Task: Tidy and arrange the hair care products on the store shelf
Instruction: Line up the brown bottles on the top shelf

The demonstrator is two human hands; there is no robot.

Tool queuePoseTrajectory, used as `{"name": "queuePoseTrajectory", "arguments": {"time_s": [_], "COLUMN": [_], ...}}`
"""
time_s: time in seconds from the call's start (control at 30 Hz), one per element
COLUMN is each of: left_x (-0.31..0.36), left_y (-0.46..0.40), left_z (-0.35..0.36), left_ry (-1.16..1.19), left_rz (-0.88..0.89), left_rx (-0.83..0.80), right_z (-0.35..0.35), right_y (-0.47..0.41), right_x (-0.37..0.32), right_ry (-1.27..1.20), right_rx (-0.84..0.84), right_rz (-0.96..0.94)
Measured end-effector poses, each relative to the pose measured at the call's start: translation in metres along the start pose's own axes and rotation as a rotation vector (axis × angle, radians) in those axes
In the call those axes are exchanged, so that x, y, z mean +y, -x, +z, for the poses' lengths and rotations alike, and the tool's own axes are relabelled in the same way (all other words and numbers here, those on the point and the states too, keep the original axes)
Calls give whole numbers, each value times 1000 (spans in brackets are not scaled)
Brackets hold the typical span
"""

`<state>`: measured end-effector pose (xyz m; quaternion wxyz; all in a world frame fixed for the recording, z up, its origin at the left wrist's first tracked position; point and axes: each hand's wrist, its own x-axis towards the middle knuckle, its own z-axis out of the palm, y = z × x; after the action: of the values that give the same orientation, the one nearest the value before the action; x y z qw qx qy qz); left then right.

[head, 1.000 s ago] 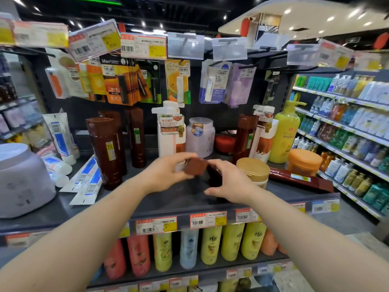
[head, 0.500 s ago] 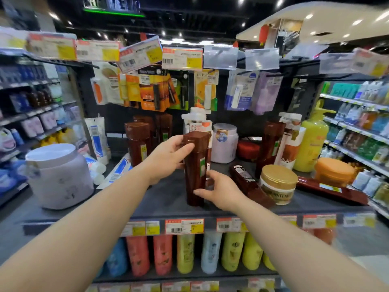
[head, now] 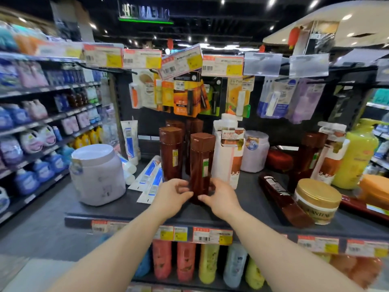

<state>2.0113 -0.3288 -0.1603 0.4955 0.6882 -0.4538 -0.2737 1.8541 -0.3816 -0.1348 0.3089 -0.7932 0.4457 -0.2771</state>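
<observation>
A tall brown bottle (head: 201,161) stands upright on the grey shelf (head: 242,209), just right of another upright brown bottle (head: 171,153). My left hand (head: 171,196) grips its base from the left and my right hand (head: 221,197) grips it from the right. A second brown bottle (head: 282,200) lies flat on the shelf to the right, beside a gold-lidded jar (head: 316,201). More brown bottles stand behind.
A large lilac tub (head: 97,174) sits at the shelf's left, with white-and-blue tubes (head: 150,178) lying beside it. A white pump bottle (head: 228,150), a yellow pump bottle (head: 355,159) and an orange jar (head: 376,190) stand further right. Carded items hang above.
The brown bottle went from lying low in my hands to standing upright further back beside the other brown bottle. Both hands slid down to its base. My view shifted left.
</observation>
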Motion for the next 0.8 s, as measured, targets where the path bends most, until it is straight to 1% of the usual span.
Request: {"name": "queuePoseTrajectory", "arguments": {"time_s": [0.07, 0.17, 0.33, 0.4, 0.6, 0.8], "left_x": [-2, -3, 0, 3, 3, -2], "left_y": [-2, -4, -7, -6, -7, -10], "left_z": [2, -1, -7, -7, -8, -10], "left_ry": [-15, -58, -148, -155, -151, -118], "left_rz": [6, 30, 79, 88, 62, 43], "left_rx": [9, -21, -160, -190, -226, -222], "right_z": [6, 12, 15, 16, 19, 21], "right_y": [-4, -14, -26, -30, -38, -42], "right_x": [-1, -1, -3, -2, 0, 0], "right_ry": [-6, -28, -51, -78, -100, -63], "right_rx": [-6, -12, -32, -33, -26, -31], "right_rz": [25, 47, 64, 71, 67, 84]}}
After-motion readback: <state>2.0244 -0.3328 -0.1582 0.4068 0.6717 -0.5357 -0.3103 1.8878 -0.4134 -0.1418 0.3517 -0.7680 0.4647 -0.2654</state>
